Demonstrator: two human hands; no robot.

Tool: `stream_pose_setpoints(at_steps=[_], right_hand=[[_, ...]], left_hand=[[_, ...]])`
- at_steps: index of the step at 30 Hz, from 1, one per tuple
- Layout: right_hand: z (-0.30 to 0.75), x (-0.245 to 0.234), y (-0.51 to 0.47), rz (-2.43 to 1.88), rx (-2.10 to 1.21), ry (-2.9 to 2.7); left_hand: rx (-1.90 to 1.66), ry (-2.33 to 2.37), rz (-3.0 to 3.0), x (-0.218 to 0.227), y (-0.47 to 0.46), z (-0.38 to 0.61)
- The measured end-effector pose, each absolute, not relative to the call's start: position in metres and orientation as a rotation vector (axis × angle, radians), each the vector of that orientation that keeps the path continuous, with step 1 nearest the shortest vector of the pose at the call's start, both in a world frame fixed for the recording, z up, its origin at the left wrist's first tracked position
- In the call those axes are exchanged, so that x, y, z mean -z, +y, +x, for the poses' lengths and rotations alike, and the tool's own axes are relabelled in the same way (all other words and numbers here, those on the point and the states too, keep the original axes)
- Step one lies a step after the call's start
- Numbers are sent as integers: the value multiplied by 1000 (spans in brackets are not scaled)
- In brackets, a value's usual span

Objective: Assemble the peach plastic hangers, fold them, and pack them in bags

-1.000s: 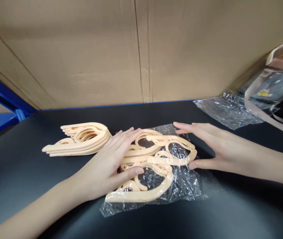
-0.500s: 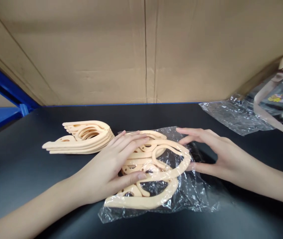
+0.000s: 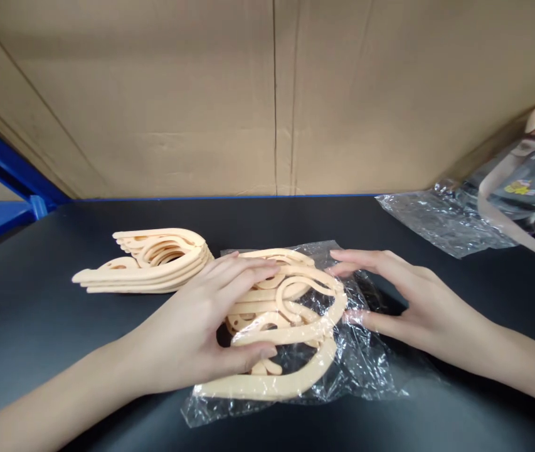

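Beige folding hangers (image 3: 305, 333) lie overlapping inside a clear plastic bag (image 3: 365, 370) on the black surface. My left hand (image 3: 211, 320) rests over their left part, fingers stretched out and thumb apart, hiding some of them. At the bag's right side my right hand (image 3: 403, 295) is open, thumb and fingers spread around the hangers' curved end. Its fingertips are at the plastic; whether they press on the hangers I cannot tell. A stack of several matching folded hangers (image 3: 154, 276) sits just beyond my left hand, outside the bag.
A flat clear plastic wrapper (image 3: 441, 220) lies at the back right. Beside it stands a transparent bag with pale straps (image 3: 525, 182) and a small yellow motif. A cardboard wall (image 3: 192, 113) closes off the back, and a blue metal frame (image 3: 8, 163) stands at left.
The curved end of the upper bagged hanger has shifted left, and my right hand has followed it slightly left. My left hand has moved a little left and stays over the hangers.
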State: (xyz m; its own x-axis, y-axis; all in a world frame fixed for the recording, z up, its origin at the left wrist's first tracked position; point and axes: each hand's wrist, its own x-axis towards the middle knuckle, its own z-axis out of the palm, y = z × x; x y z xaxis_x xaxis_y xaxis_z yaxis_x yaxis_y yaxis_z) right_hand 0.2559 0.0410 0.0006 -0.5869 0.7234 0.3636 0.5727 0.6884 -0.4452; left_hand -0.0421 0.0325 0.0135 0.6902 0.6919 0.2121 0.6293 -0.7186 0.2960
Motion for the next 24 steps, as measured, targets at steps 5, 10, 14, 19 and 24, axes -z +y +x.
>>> stream_pose_setpoints(at_steps=[5,10,14,19,24], right_hand=[[254,1,41,-962,-429,-2449],[250,4,40,-885,-507,-2425],[246,3,37,-801,-562,-2392],[247,-1,37,-835,-597,-2381],[250,1,42,-864,-718,-2311]], left_hand=[[-497,1051,2705,-12,32,-42],[-550,1049,2663,-10,32,-43],[-560,997,2620,-7,32,-45],[-605,971,2592,-7,33,-47],[-553,972,2576,-9,32,-47]])
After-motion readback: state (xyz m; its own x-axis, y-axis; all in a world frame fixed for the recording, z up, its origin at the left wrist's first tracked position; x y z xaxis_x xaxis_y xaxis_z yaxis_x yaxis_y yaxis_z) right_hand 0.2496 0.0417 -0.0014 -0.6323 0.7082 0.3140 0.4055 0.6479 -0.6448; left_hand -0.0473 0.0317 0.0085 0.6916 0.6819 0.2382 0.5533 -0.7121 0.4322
